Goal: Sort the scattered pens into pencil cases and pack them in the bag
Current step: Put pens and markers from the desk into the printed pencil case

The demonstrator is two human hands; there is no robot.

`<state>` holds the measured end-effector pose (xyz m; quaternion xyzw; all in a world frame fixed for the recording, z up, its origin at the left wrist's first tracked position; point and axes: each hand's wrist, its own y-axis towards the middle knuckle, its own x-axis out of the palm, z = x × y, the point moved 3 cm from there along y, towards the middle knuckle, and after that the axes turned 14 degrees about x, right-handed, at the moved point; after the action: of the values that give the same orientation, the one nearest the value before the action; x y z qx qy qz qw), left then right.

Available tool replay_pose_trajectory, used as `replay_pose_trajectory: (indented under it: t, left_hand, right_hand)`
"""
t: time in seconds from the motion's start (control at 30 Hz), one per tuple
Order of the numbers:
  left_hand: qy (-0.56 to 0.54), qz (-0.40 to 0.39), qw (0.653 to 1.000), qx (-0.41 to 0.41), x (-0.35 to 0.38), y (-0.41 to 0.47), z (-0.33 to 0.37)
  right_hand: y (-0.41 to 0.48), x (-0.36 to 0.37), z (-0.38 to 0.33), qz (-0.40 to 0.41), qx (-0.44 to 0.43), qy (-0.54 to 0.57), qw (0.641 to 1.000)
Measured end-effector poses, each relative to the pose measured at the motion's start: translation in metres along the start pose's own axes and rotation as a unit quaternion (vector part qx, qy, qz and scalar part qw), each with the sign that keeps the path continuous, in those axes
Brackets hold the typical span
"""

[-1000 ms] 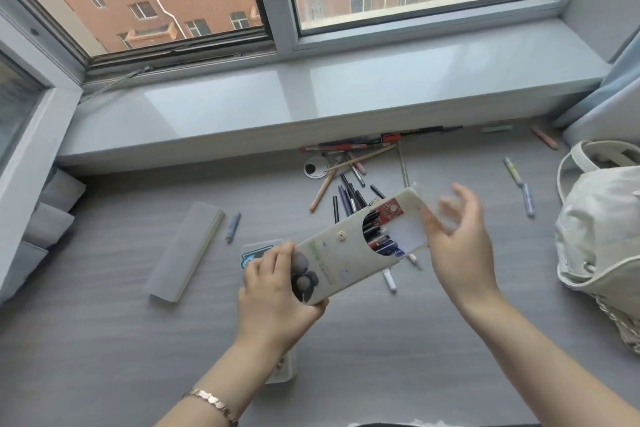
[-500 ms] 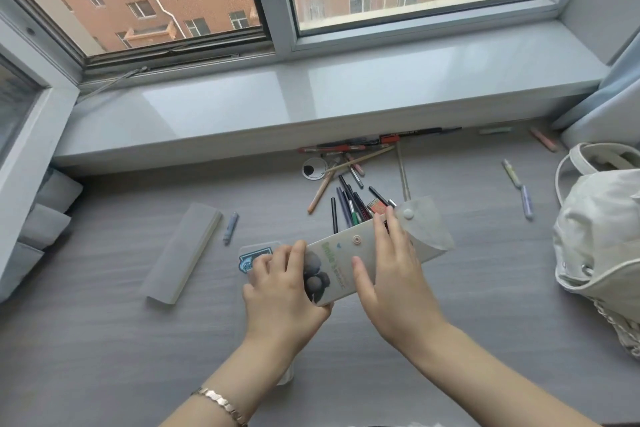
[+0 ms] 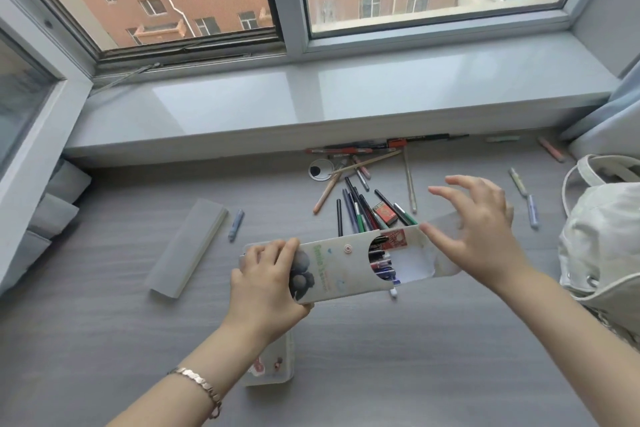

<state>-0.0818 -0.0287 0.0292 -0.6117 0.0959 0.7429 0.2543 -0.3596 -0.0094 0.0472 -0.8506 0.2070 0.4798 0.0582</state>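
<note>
- The left hand (image 3: 268,282) grips the near-left end of a printed pencil case (image 3: 349,263), its fingers wrapped over the top edge and the thumb apparently under it. That keeps the case lifted off the desk (image 3: 415,357) and about level, probably so the contents don't slide out.
- The case's open mouth faces right. Several pens show through its curved cut-out, and one white tip pokes out below the lower edge.
- The clear flap (image 3: 446,229) at the right end stands open, not snapped to the button on the case front.
- The right hand (image 3: 481,229) hovers at that flap with fingers spread wide and holding nothing. The thumb is close to the flap's corner, though I cannot tell whether it touches. It looks ready either to fold the flap shut or to fetch more pens.
- A loose pile of pens (image 3: 360,208) lies just beyond the case, with a small red box (image 3: 384,213) among them. More pens lie along the foot of the window ledge (image 3: 311,107).
- Two markers (image 3: 526,198) lie far right near the white bag (image 3: 602,239), which waits at the right edge within easy reach for packing.
- A grey case (image 3: 188,246) lies left with a blue pen (image 3: 236,225) beside it. Another clear case (image 3: 273,367) sits partly hidden beneath the left forearm.
- Judging by the pens left out, sorting is only partly done.
</note>
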Motion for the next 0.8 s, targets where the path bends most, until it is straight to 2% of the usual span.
replay_pose_trajectory:
  t: [0.07, 0.13, 0.27, 0.3, 0.4, 0.47, 0.5, 0.53, 0.67, 0.8]
  left_hand:
    - [-0.001, 0.008, 1.000, 0.014, 0.000, -0.001, -0.007]
    - [-0.002, -0.004, 1.000, 0.027, 0.000, 0.000, -0.014]
    - [-0.014, -0.050, 0.997, 0.062, 0.002, 0.002, -0.019]
    - [-0.018, -0.053, 0.996, 0.069, 0.002, 0.003, -0.017]
    - [-0.026, -0.056, 0.995, 0.081, 0.002, 0.003, -0.007]
    - [-0.037, -0.049, 0.994, 0.090, 0.001, 0.002, 0.003]
    - [-0.039, -0.043, 0.994, 0.098, -0.001, 0.002, 0.008]
    - [-0.037, -0.036, 0.993, 0.105, -0.003, 0.002, 0.014]
    - [-0.021, 0.025, 0.992, 0.120, -0.012, 0.000, 0.024]
    - [0.012, 0.112, 0.983, 0.146, -0.008, -0.001, 0.026]
  right_hand:
    - [0.000, 0.000, 0.005, -0.104, 0.024, 0.096, 0.990]
    - [-0.004, 0.002, 0.008, -0.219, 0.059, 0.236, 0.945]
    - [-0.015, 0.016, 0.010, -0.206, 0.122, 0.411, 0.880]
    - [-0.020, 0.021, 0.006, -0.213, 0.147, 0.476, 0.840]
    - [-0.026, 0.027, -0.009, -0.217, 0.216, 0.671, 0.675]
    - [-0.027, 0.025, -0.019, -0.193, 0.205, 0.732, 0.621]
    - [-0.028, 0.024, -0.026, -0.192, 0.191, 0.746, 0.609]
    - [-0.030, 0.022, -0.033, -0.189, 0.177, 0.746, 0.613]
    - [-0.039, 0.013, -0.049, -0.165, 0.133, 0.690, 0.692]
    - [-0.051, 0.016, -0.056, -0.118, 0.058, 0.486, 0.864]
